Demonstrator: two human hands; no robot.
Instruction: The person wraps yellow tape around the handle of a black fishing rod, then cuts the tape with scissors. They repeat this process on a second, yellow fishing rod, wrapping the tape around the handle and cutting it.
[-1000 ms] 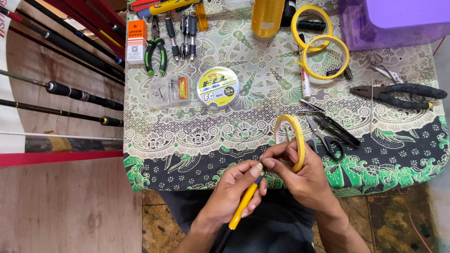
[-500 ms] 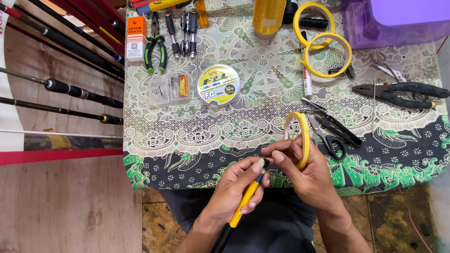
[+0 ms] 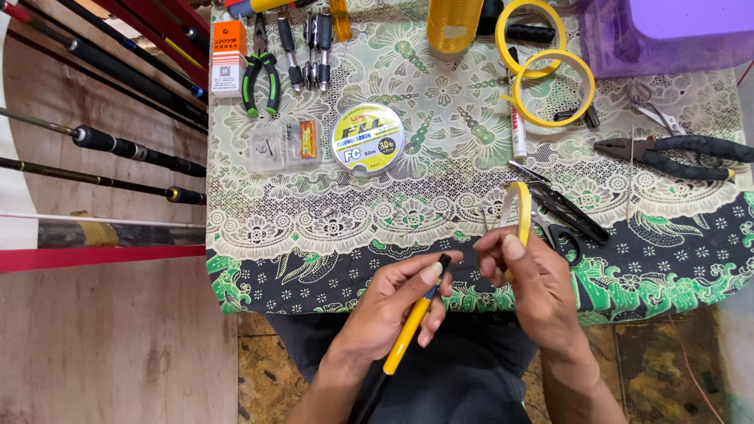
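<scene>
Compared with one second ago, our two hands have moved a little apart. Before, the fingertips of our right hand [image 3: 528, 275] were pressed against the dark tip of the yellow rod piece [image 3: 414, 326], just where our left thumb was. Now there is a small gap between them, and the dark tip stands free above the left thumb. The yellow tape roll [image 3: 520, 216] has also travelled to the right and turned more edge-on to us, so it now looks like a narrow oval. We judge that the tape end is being drawn away from the tip, but any strip between the roll and the tip is too thin for us to see.

Our left hand [image 3: 393, 302] is closed around the yellow rod piece, with the thumb laid along it near the dark tip; the piece slants down and to the left, toward our body. Our right hand grips the tape roll, which stands upright at the far side of that hand, over the near edge of the patterned cloth [image 3: 314, 235]. The roll is just to the right of the rod tip, near it but not touching.

Just right of the roll lie the black scissors [image 3: 561, 220], very close to it. Farther away sits the round line spool [image 3: 367, 137].
</scene>
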